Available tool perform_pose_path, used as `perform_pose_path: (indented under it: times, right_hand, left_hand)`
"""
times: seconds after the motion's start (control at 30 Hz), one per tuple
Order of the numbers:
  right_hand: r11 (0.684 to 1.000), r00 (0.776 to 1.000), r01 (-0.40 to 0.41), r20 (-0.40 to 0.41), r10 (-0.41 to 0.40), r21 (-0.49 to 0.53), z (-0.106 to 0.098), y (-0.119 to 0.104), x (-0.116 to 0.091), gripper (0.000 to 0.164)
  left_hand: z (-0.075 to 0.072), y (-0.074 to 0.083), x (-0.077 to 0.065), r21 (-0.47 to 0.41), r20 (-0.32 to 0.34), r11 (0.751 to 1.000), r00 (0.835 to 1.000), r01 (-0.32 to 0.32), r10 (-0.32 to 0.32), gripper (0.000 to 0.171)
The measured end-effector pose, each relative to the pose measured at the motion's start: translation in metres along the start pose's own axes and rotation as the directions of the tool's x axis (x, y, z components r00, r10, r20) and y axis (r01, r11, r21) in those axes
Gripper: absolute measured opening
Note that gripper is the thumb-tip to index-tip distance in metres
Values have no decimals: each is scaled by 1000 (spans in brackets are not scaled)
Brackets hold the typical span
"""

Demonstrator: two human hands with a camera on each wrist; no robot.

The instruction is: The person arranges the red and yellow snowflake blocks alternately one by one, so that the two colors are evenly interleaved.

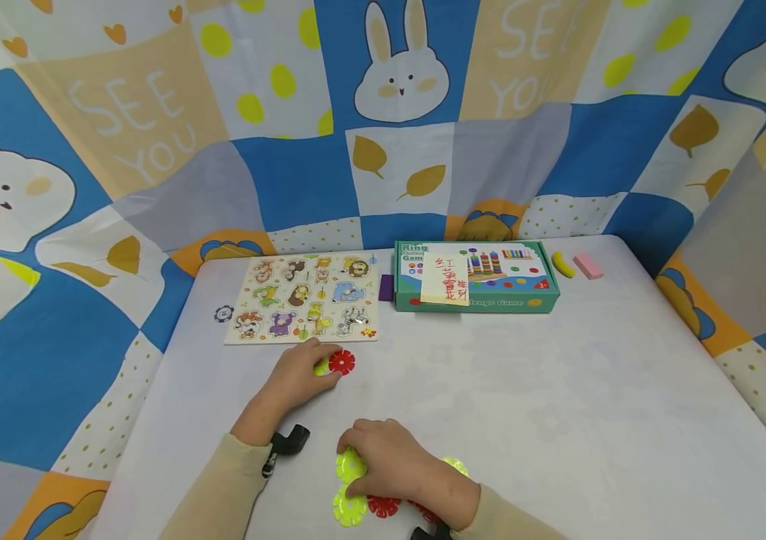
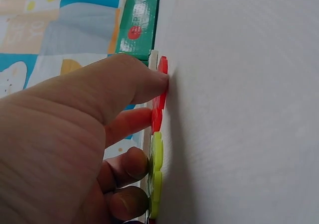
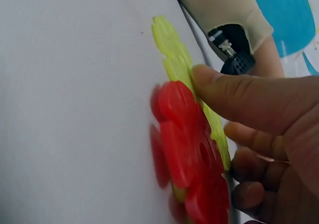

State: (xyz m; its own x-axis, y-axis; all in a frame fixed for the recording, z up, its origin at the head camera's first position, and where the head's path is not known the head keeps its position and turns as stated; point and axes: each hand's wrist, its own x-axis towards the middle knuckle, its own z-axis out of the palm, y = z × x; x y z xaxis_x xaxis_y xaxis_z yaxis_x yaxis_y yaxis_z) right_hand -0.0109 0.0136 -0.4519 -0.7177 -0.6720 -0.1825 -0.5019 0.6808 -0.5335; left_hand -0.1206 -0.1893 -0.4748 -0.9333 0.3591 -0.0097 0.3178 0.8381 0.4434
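Hands hide parts of the discs; frame edges crop more.
Head: left hand (image 1: pixel 303 371) covers part of a yellow disc (image 1: pixel 320 367); right hand (image 1: pixel 396 457) and wrist block parts of the near red discs (image 1: pixel 383 506). Right wrist mount (image 1: pixel 431 532) cut at bottom. Note (image 1: pixel 445 278) masks some box (image 1: pixel 518 304) print. Purple piece (image 1: pixel 386 288) maybe runs under the box, can't confirm. Right wrist: near reds blurred, cropped at bottom.

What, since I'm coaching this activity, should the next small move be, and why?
Probably the right hand should slide the yellow disc between its thumb and fingers toward the red disc: that yellow disc is already within its grasp, the left hand holds the red one, and bare tabletop shows between the two hands.
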Motion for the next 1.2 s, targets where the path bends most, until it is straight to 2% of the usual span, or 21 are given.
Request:
perform_pose_path:
  times: [0.3, 0.6, 0.93, 1.2]
  right_hand:
    - [998, 998, -58, -17, 58, 38, 2, -1, 5, 43]
    - [981, 991, -131, -22, 135, 141, 1, 2, 8, 42]
    - [987, 992, -123, -9, 125, 101, 0, -3, 3, 39]
    - [998, 998, -9, -59, 6, -54, -3, -6, -3, 37]
  left_hand:
    - [0, 0, 1, -8, 2, 1000, 1000, -3, 3, 48]
    - [0, 1, 0, -8, 0, 1000, 1000, 4, -4, 47]
    - [0, 3, -1, -9, 19, 1000, 1000, 21, -21, 48]
    - [0, 2, -1, -10, 7, 1000, 1000, 19, -19, 47]
